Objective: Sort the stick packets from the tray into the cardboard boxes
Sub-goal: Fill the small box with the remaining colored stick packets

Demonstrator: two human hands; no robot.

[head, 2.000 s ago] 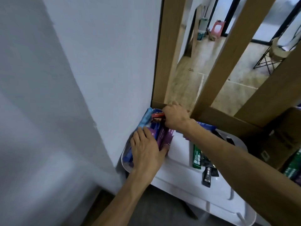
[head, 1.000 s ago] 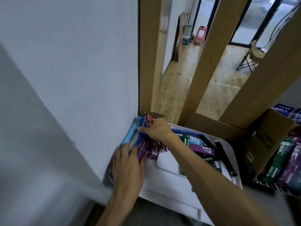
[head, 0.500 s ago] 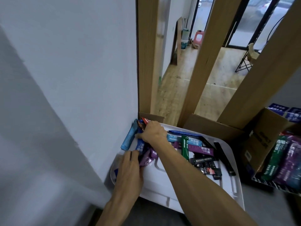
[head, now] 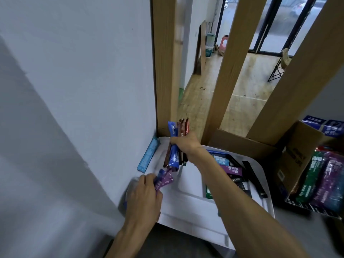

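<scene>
Head view, items as they lie before you:

- Tray (head: 188, 205): white, set in the corner against the grey wall (head: 83, 90), with its far edge at the foot of the wooden posts (head: 229, 71).
- Your right hand (head: 183, 144): reaches across the tray to its far left corner. The fingers are curled tight round a bundle of stick packets (head: 174, 158). The bundle stands nearly upright, blue and dark red ends showing above the fist and blue and dark ends hanging below it, clear of the tray floor.
- Your left hand (head: 143, 198): at the tray's near left edge. Fingers and thumb pinch a few purple packets (head: 164, 180), whose free ends point up towards the bundle.
- Light-blue packet (head: 149, 156): lies on the tray's left rim, leaning on the wall, with neither hand on it.
- Loose packets (head: 232, 170): purple, pale blue, black and green, heaped on the right half of the tray, partly hidden by your right forearm.
- Cardboard box (head: 296, 161): just right of the tray, flap raised, with green and purple sorted packets (head: 316, 181) standing inside.
- Blue cartons (head: 333, 127): behind that box, print too blurred to read.
</scene>
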